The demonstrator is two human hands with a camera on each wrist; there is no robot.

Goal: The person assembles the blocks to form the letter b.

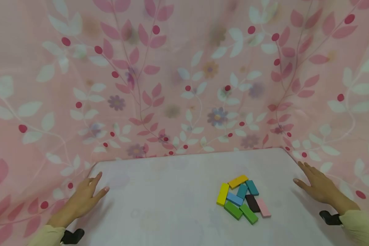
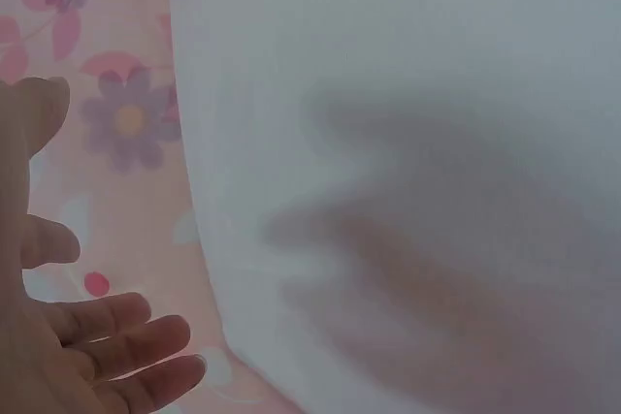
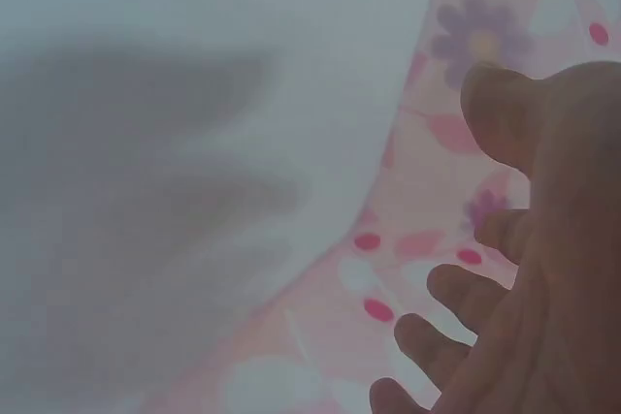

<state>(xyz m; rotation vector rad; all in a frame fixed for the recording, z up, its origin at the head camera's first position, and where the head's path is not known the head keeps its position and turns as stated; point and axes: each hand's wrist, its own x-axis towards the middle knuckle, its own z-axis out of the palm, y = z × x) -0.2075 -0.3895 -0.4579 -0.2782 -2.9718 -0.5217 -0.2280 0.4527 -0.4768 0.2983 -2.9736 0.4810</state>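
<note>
My left hand point(image 1: 82, 198) hovers over the table's left edge, fingers spread and holding nothing. Over the right edge is my right hand point(image 1: 321, 186), also with spread fingers and nothing in them. Between them, right of the middle, several coloured blocks lie in a rough ring: a yellow block point(image 1: 222, 194), an orange block point(image 1: 238, 181), a teal block point(image 1: 252, 187), a pink block point(image 1: 263, 207), a dark brown block point(image 1: 252, 203) and a green block point(image 1: 233, 210). A light blue block point(image 1: 235, 199) sits inside the ring. Both hands are well apart from the blocks.
A white table point(image 1: 160, 201) spans the front. Behind it and at both sides hangs a pink curtain point(image 1: 178, 78) printed with leaves and flowers. Dark wrist devices show at the left cuff point(image 1: 73, 236) and right cuff point(image 1: 329, 218). Hand shadows fall on the table.
</note>
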